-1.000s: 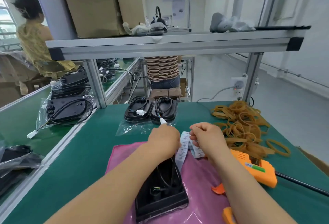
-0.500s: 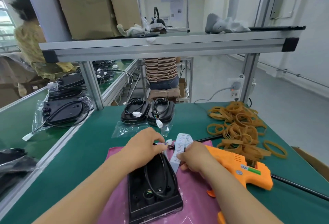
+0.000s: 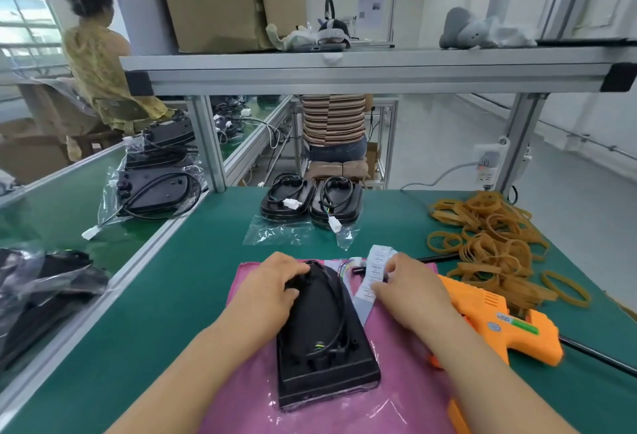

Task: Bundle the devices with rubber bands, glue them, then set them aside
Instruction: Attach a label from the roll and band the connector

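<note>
A black device (image 3: 324, 340) with a coiled cable lies on a pink sheet (image 3: 406, 395) in front of me. My left hand (image 3: 275, 287) rests on the device's far left end, fingers curled over its edge. My right hand (image 3: 410, 290) pinches a white strip of printed labels (image 3: 375, 263) just right of the device. The device's white connector (image 3: 356, 263) with coloured wires lies beside the strip. An orange glue gun (image 3: 496, 326) lies to the right of my right hand. A heap of tan rubber bands (image 3: 489, 244) lies at the right.
Two more black devices (image 3: 310, 201) sit on a clear bag at the table's far middle. Bagged devices (image 3: 155, 188) lie on the left bench. An aluminium shelf (image 3: 344, 68) spans overhead, carrying cardboard boxes. Two people sit beyond the table.
The device now lies flatter and further from me on the pink sheet. My left hand has moved onto its far end. My right hand has lowered with the label strip.
</note>
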A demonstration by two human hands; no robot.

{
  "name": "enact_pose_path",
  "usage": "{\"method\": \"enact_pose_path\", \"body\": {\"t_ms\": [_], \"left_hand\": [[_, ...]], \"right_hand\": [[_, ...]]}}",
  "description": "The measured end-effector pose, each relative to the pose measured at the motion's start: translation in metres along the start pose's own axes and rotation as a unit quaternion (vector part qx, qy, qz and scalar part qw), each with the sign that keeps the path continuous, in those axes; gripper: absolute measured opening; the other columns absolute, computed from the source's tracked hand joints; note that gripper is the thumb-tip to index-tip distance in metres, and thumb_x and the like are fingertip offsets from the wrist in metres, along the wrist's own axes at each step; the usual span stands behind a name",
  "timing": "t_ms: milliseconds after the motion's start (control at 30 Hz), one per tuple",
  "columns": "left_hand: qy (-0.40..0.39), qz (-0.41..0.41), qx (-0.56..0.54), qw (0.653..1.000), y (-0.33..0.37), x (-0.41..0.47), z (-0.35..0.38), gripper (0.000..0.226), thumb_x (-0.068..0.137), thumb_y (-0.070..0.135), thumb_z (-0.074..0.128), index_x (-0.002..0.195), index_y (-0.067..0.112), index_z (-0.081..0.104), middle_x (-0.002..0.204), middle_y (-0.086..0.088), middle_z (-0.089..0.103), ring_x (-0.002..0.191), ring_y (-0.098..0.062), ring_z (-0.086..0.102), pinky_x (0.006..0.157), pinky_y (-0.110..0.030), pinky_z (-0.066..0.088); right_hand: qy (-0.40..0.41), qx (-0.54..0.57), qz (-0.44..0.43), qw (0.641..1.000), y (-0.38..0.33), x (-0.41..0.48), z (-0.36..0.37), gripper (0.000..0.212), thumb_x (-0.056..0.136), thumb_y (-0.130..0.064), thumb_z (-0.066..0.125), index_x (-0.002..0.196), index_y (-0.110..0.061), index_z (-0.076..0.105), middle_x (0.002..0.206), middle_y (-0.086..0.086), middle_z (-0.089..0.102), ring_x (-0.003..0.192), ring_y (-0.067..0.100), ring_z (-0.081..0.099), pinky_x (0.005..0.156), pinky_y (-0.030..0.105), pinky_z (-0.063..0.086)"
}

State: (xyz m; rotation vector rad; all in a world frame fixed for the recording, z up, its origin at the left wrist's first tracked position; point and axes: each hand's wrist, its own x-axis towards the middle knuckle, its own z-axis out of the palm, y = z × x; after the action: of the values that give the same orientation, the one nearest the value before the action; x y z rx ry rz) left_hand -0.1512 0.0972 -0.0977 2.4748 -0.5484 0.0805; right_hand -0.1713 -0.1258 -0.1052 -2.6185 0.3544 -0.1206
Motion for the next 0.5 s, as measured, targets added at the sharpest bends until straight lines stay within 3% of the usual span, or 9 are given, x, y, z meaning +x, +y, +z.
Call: {"method": "enact_pose_path", "body": {"t_ms": [100, 167, 300, 367, 500], "left_hand": [[0.041, 0.002, 0.004, 0.999, -0.002, -0.004, 0.009, 0.042, 0.093, 0.000, 0.056, 0.129, 0.021, 0.063, 0.126, 0.008, 0.054, 0.111, -0.004, 0.047, 0.086, 0.003, 0.024], [0.063, 0.008, 0.009, 0.998, -0.001, -0.006, 0.012, 0.041, 0.093, 0.003, 0.058, 0.128, 0.023, 0.063, 0.123, 0.009, 0.055, 0.113, -0.007, 0.049, 0.089, -0.004, 0.027], [0.124, -0.017, -0.053, 0.991, 0.006, -0.011, 0.015, 0.038, 0.089, 0.002, 0.059, 0.118, 0.023, 0.068, 0.100, 0.016, 0.053, 0.089, 0.006, 0.048, 0.081, 0.001, 0.029], [0.148, -0.032, -0.067, 0.986, 0.010, -0.013, 0.018, 0.036, 0.087, 0.002, 0.058, 0.115, 0.022, 0.069, 0.095, 0.018, 0.049, 0.087, 0.011, 0.046, 0.079, 0.002, 0.028], [0.151, -0.035, -0.057, 0.986, 0.015, -0.014, 0.025, 0.038, 0.089, 0.001, 0.055, 0.119, 0.018, 0.067, 0.107, 0.006, 0.052, 0.099, -0.008, 0.049, 0.089, -0.016, 0.035]], "right_hand": [[0.034, 0.051, -0.054, 0.997, -0.014, -0.007, -0.003, 0.016, 0.084, -0.029, 0.064, 0.077, -0.027, 0.050, 0.077, -0.011, 0.054, 0.085, 0.019, 0.056, 0.067, 0.031, 0.036], [-0.019, 0.096, -0.082, 0.992, -0.025, -0.012, -0.003, 0.016, 0.085, -0.032, 0.066, 0.075, -0.026, 0.056, 0.070, -0.011, 0.057, 0.075, 0.012, 0.056, 0.065, 0.026, 0.039], [-0.112, 0.142, -0.099, 0.978, -0.032, -0.019, -0.006, 0.024, 0.081, -0.043, 0.073, 0.081, -0.024, 0.059, 0.070, -0.011, 0.060, 0.063, 0.003, 0.057, 0.061, 0.020, 0.042], [-0.173, 0.180, -0.087, 0.964, -0.032, -0.021, -0.010, 0.026, 0.080, -0.035, 0.077, 0.085, -0.020, 0.057, 0.066, -0.009, 0.060, 0.054, 0.003, 0.059, 0.056, 0.018, 0.044], [-0.210, 0.177, -0.077, 0.958, -0.030, -0.022, -0.014, 0.027, 0.081, -0.013, 0.078, 0.089, -0.018, 0.053, 0.068, -0.004, 0.061, 0.048, 0.000, 0.055, 0.049, 0.012, 0.041]]}}
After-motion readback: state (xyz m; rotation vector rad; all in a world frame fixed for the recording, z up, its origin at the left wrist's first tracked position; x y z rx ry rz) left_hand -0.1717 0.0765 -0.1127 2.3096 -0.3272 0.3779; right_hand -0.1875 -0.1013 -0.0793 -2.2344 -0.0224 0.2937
